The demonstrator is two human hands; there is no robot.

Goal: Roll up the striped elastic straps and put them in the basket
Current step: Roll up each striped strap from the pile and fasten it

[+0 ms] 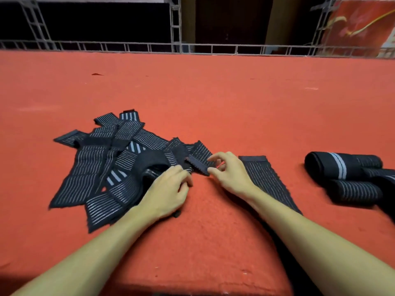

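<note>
We see red table (213, 99) open beyond hands up to metal rail (213, 49) at far edge; near edge lies below forearms. Strap pile (102, 159) sits left of centre, rolled straps (346, 178) far right, by frame edge. Left hand (171, 189) and right hand (228, 171) each pinch strap end (198, 165) between them, dark tab slanting far-left to near-right. Flat strap (267, 180) runs diagonally under right forearm.
</note>
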